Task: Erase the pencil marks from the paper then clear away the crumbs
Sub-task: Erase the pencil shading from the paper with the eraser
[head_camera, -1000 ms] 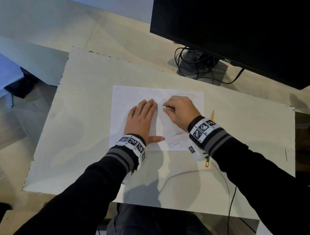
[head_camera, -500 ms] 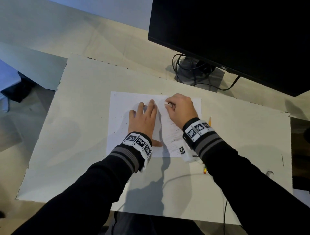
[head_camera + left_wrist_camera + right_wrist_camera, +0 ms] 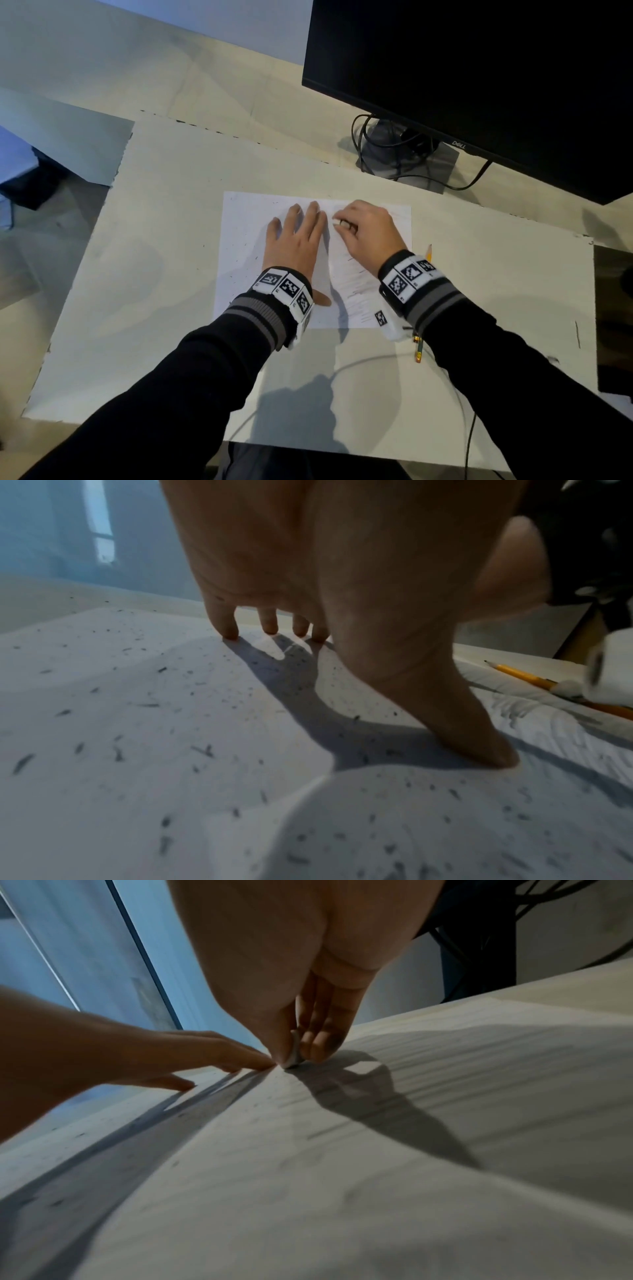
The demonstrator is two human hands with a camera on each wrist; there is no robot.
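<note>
Pinching a small pale eraser (image 3: pixel 293 1053) between thumb and fingertips, the right hand (image 3: pixel 368 233) keeps a narrow grip closed on it and presses its lower edge onto the paper (image 3: pixel 246 240), near the sheet's 12 o'clock edge. Just at its 9 o'clock side lies the left hand (image 3: pixel 298 240), flat and holding nothing, fingers spread and straight, their tips and the thumb pressing the sheet down onto the worktop (image 3: pixel 154 274); its forefinger almost touches the eraser.

Faint pencil marks (image 3: pixel 356 284) remain across the paper's 3 o'clock half, toward 5 o'clock under the right wrist, so by my judgement the erasing is only partly done. Dark crumbs (image 3: pixel 116 750) are scattered over the 9 o'clock half and none are cleared yet. A yellow pencil (image 3: pixel 423 308) lies just beside the sheet at 3 o'clock, mostly hidden under the right cuff. A monitor (image 3: pixel 479 85) stands well off at 1 o'clock.

Risks from here: the eraser is thin, so a hard stroke could buckle or tear the paper where the left hand does not pin it. The right sleeve could smear the remaining graphite or knock the pencil.
</note>
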